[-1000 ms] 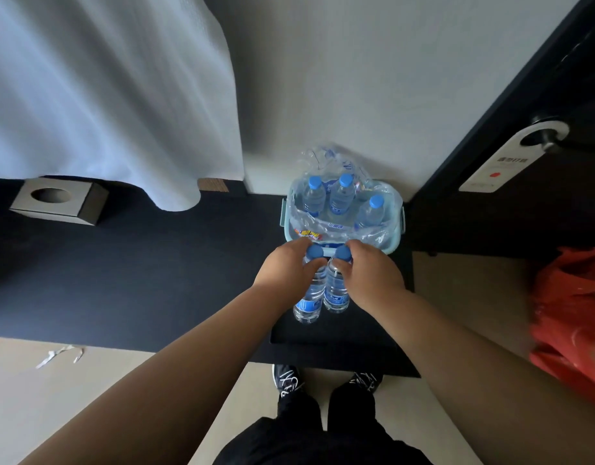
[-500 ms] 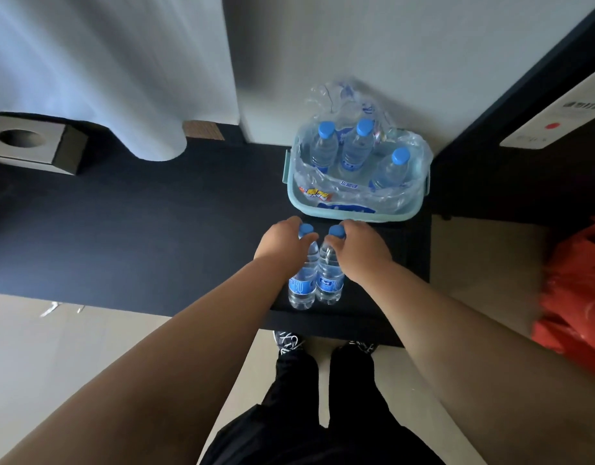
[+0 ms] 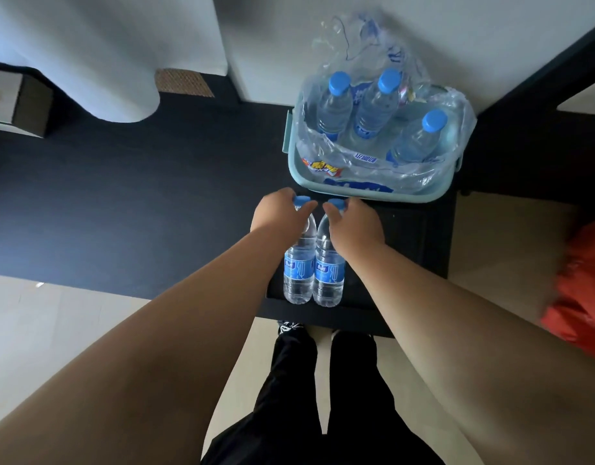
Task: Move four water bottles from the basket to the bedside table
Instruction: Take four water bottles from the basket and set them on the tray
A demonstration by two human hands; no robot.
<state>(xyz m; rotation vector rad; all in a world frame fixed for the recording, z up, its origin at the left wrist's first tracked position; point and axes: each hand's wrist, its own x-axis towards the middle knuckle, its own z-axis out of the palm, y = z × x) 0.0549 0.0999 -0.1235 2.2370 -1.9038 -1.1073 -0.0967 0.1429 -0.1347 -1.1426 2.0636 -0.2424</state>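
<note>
Near-left bottle [image 3: 299, 263] and near-right bottle [image 3: 329, 266]: clear, with blue caps and blue labels bearing white marks. The basket [image 3: 373, 196]: pale mint green. The plastic wrap [image 3: 373, 162] in it: transparent, printed in blue, with one yellow-and-red patch. The bench [image 3: 155, 213]: matt black. The floor [image 3: 54, 330]: cream. The curtain [image 3: 104, 45]: white. The bag [image 3: 581, 297] at far right: bright red. The trousers [image 3: 322, 414]: black.
</note>
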